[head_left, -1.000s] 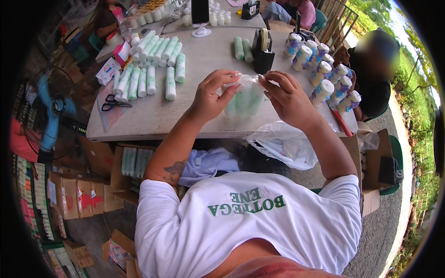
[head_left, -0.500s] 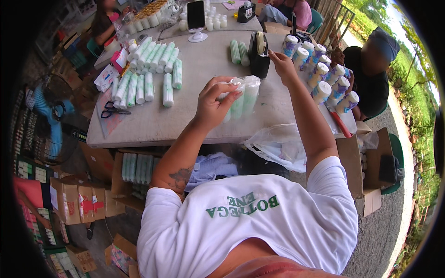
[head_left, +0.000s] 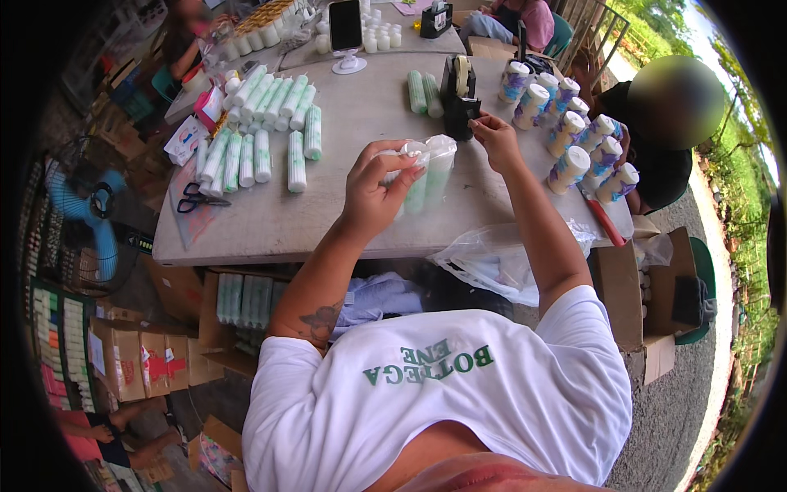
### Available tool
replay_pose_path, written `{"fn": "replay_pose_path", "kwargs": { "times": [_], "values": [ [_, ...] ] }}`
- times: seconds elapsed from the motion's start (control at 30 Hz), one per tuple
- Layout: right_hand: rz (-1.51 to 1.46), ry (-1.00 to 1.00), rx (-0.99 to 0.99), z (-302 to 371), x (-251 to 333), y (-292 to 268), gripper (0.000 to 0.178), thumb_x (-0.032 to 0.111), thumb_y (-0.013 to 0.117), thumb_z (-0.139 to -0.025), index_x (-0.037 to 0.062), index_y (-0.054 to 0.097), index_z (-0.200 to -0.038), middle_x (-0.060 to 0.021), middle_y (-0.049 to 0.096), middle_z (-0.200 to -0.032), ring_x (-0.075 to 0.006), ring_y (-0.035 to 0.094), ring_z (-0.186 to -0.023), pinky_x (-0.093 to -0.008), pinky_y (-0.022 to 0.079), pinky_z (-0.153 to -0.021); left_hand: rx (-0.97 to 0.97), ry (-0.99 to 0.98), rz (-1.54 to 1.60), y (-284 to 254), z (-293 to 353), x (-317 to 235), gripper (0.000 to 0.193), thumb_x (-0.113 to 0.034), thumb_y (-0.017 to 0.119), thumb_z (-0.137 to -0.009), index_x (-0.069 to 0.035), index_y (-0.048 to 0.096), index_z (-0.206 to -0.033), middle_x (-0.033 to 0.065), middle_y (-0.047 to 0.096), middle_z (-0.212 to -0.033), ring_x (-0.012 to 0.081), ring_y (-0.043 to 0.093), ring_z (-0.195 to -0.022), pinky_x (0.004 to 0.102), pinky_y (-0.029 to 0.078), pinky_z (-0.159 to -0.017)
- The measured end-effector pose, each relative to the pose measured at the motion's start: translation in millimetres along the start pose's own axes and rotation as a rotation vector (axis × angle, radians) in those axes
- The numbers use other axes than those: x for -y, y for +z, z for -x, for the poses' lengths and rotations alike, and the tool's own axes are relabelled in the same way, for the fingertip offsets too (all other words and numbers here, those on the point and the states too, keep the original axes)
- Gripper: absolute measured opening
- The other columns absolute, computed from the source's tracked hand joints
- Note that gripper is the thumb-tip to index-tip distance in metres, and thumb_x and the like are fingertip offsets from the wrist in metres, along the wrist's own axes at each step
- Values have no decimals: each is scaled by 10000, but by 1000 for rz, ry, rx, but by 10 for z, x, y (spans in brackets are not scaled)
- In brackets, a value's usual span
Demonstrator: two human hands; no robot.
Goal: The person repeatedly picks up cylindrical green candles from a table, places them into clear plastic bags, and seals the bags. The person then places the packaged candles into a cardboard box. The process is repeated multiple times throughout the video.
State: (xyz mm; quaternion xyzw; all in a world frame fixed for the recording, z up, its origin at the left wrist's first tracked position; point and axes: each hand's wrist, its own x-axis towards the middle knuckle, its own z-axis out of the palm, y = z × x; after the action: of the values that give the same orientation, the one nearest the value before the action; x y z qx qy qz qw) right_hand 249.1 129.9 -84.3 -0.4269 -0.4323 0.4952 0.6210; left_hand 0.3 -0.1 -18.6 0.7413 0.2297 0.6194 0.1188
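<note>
My left hand [head_left: 384, 182] is closed round a clear plastic bag [head_left: 443, 148] of green-and-white candles [head_left: 416, 195], its gathered top pinched between thumb and fingers just over the table. My right hand [head_left: 493, 135] has its fingertips pinched together at the front end of a black tape dispenser [head_left: 459, 90]; the clear tape between them is too fine to make out well. Behind the bag, two wrapped green candles [head_left: 425, 93] stand beside the dispenser. A pile of wrapped white-and-green candles [head_left: 266, 102] lies on the left of the table.
Blue-and-white decorated candles [head_left: 571, 160] stand in rows at the right, beside a red-handled tool [head_left: 603, 220] and a seated person [head_left: 648, 148]. Scissors [head_left: 197, 199] lie at the left edge. A phone on a stand [head_left: 346, 33] is at the back. A plastic bag [head_left: 492, 258] hangs off the front edge.
My right hand has moved down and slightly left along the dispenser, to its front end. My left hand still holds the bagged candles in nearly the same place.
</note>
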Motion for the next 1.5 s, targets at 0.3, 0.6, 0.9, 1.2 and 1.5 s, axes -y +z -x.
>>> {"fn": "replay_pose_path", "kwargs": {
  "times": [0.3,0.6,0.9,1.2,1.5],
  "values": [
    [61,49,521,728,1246,379,205,259,622,-899,58,644,-933,13,609,-896,-82,494,-781,-241,383,-756,-10,41,-29,0,11,-7,226,19,709,-759,-50,581,-932,146,588,-1006,234,624,-889,301,559,-676],
    [546,182,678,735,1161,482,375,414,675,-829,45,635,-881,29,543,-834,-104,491,-827,-279,391,-773,-22,31,-17,23,2,12,217,2,714,-761,-44,583,-928,145,595,-1008,232,624,-899,299,551,-673],
    [-51,81,506,528,257,182,390,459,638,-847,89,540,-923,9,526,-890,-134,514,-859,-279,435,-720,52,-11,-100,-74,-38,16,231,-25,707,-776,-36,587,-974,144,596,-1070,259,604,-991,320,510,-807],
    [231,174,-120,-299,483,356,254,280,674,-852,34,645,-906,-2,619,-823,-88,513,-736,-220,393,-666,152,-151,116,-195,103,12,298,20,644,-821,-25,507,-1081,192,515,-1247,259,565,-1101,325,501,-880],
    [165,20,19,-25,123,184,142,183,695,-841,47,652,-842,29,592,-766,-44,435,-638,-219,321,-537,68,-188,201,-81,154,62,310,35,639,-824,-20,445,-1060,223,505,-1252,249,569,-1088,328,516,-878]
  ]
}}
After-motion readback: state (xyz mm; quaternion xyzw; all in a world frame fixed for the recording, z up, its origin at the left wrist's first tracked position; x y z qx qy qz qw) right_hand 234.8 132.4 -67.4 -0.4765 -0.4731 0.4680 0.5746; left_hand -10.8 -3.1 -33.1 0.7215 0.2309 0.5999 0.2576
